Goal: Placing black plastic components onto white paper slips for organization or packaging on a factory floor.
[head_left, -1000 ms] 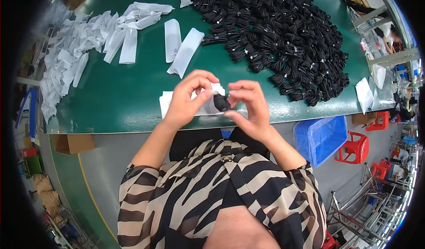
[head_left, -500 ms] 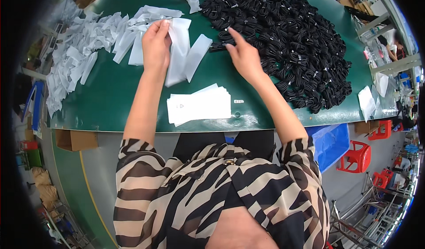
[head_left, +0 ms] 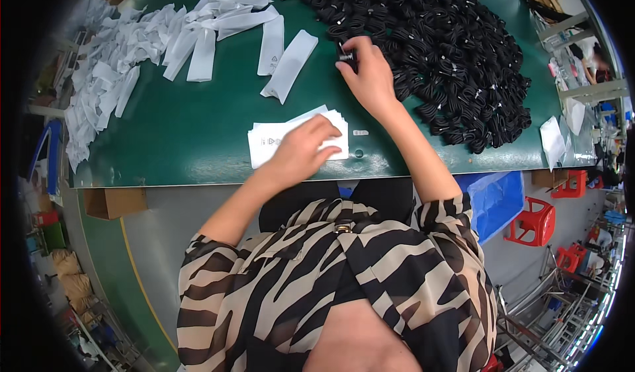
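My left hand (head_left: 301, 148) is over a stack of white paper slips (head_left: 264, 159) near the table's front edge. Its thumb and fingers are apart; whether they touch the top slip I cannot tell. Between the thumb and fingers of my right hand (head_left: 372, 77) is a small black coiled cable (head_left: 346, 57), mostly hidden by the hand. Right beside that hand spreads a large heap of black coiled cables (head_left: 436, 61). Two translucent white bags, one slanted (head_left: 291, 66) and one upright (head_left: 270, 44), lie left of my right hand.
A pile of translucent white bags (head_left: 109, 74) covers the left of the green table (head_left: 198, 134). A small label (head_left: 360, 133) lies right of the slips. Below the table are a blue bin (head_left: 496, 203), a cardboard box (head_left: 116, 202) and red stools (head_left: 534, 222).
My left hand has let go of a white bag and come down and right to the paper slips. My right hand, earlier with fingers extended by the cable, now grips it.
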Demonstrator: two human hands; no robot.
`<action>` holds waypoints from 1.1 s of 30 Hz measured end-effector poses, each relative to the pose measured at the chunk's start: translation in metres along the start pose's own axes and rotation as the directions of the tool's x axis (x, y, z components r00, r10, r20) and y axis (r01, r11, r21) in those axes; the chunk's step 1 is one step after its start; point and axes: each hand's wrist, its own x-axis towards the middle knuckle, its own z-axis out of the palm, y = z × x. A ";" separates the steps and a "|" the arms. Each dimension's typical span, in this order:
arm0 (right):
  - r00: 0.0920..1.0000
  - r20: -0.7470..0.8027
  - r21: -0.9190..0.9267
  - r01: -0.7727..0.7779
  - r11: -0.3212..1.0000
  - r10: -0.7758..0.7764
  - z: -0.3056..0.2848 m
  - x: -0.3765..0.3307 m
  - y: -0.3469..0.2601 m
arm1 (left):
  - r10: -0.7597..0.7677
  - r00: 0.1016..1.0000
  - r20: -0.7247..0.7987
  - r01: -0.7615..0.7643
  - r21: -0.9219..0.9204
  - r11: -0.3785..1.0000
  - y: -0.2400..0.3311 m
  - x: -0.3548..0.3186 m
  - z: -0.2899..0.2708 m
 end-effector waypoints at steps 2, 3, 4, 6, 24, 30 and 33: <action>0.996 0.030 0.115 -0.082 0.990 0.079 -0.015 -0.020 -0.007 | -0.001 1.000 0.013 0.001 0.027 1.000 0.000 -0.005 0.014; 0.986 0.062 0.227 -0.165 0.960 0.155 -0.023 -0.032 -0.009 | 0.021 0.999 -0.032 -0.017 0.125 0.992 0.000 -0.005 0.019; 0.987 0.087 0.230 -0.153 0.961 0.136 -0.033 -0.045 -0.008 | 0.054 0.996 -0.072 -0.036 0.221 0.975 0.001 -0.003 0.023; 0.985 0.149 0.256 -0.121 0.959 0.084 -0.048 -0.071 -0.007 | 0.018 0.996 -0.090 0.004 0.230 0.973 0.001 -0.004 0.028; 0.968 0.158 -0.051 0.204 0.978 -0.193 -0.076 -0.138 -0.011 | -0.347 0.927 -0.145 0.306 -0.244 0.920 0.004 -0.002 0.025; 0.925 0.211 -0.037 0.332 0.943 -0.317 -0.080 -0.138 -0.007 | -0.172 0.969 -0.177 0.136 -0.203 0.970 0.007 -0.002 0.025; 0.921 0.229 0.021 0.320 0.947 -0.316 -0.082 -0.138 -0.007 | -0.144 0.971 -0.194 0.106 -0.192 0.976 0.010 -0.003 0.023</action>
